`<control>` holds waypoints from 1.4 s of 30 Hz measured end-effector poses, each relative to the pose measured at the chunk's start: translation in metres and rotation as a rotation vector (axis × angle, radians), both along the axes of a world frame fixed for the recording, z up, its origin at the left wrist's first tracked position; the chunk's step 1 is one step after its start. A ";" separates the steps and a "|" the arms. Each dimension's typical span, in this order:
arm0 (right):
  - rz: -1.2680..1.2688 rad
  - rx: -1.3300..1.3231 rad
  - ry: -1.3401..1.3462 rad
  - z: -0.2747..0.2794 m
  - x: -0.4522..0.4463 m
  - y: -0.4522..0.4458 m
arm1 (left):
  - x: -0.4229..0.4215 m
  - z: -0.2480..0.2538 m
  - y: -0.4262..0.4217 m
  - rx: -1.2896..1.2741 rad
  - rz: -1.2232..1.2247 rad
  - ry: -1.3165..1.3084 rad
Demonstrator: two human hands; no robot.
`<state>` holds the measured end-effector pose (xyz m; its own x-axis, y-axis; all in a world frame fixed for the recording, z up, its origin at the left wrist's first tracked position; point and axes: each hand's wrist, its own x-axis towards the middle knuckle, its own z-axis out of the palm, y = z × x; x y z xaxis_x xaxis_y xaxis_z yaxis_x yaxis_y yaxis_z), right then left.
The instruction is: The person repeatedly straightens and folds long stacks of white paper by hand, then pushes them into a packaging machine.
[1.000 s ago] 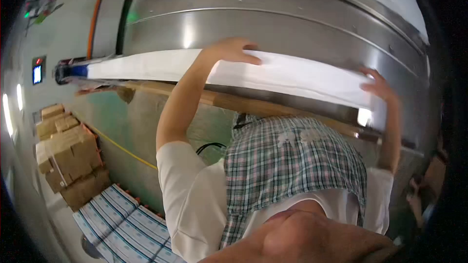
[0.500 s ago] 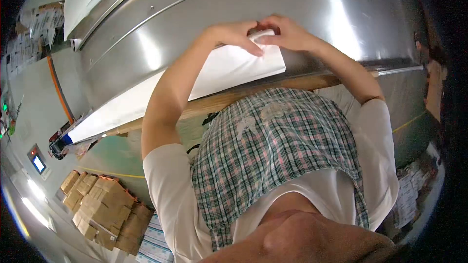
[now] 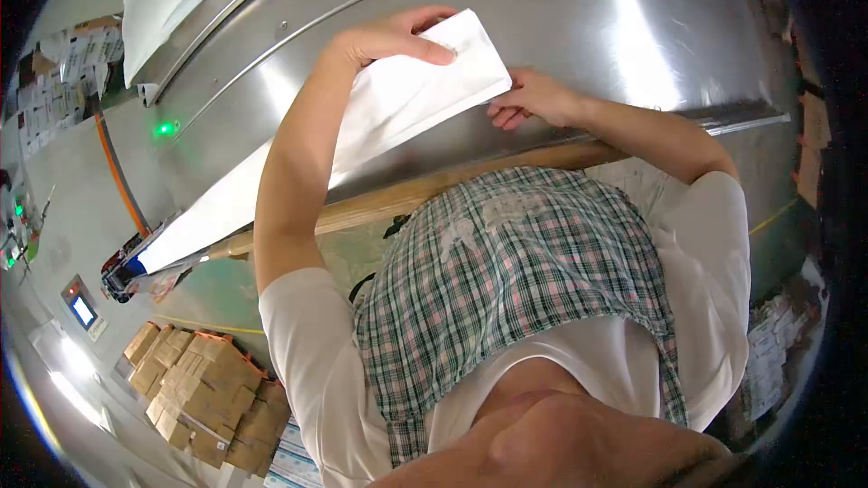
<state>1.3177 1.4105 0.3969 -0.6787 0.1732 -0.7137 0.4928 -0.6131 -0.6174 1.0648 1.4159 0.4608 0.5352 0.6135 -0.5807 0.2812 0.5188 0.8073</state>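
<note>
A long folded strip of white material (image 3: 407, 104) runs from the far left across the steel surface to a squared end in front of me. My left hand (image 3: 398, 41) grips it near that end, thumb on top and fingers behind the upper edge. At the strip's lower right corner is my right hand (image 3: 538, 99), its fingers curled; whether they pinch the corner or something under it cannot be made out. The end of the strip is lifted and tilted up to the right.
A curved steel machine surface (image 3: 561, 9) lies ahead, with a wooden rail (image 3: 434, 183) along its near edge. White material (image 3: 172, 0) hangs at upper left. Stacked cartons (image 3: 203, 389) stand at lower left, near a wall screen (image 3: 83, 310).
The strip's end has been raised and spread flatter. My left hand has shifted left and up along it, and my right hand has moved down to its lower corner.
</note>
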 end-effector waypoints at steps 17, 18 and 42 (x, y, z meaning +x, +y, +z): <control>0.180 0.356 0.027 -0.030 -0.007 0.036 | -0.006 -0.036 -0.065 0.020 -0.252 0.298; 0.145 0.355 0.029 -0.036 -0.003 0.040 | -0.009 -0.037 -0.068 0.012 -0.244 0.305; 1.228 1.079 -0.655 0.004 -0.050 0.025 | -0.225 -0.049 -0.225 0.025 -0.138 0.060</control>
<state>1.2673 1.4356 0.4008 -0.4425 0.3643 -0.8194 0.6245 0.7809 0.0100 0.8395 1.1911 0.4119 0.5802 0.5516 -0.5992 0.3961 0.4517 0.7994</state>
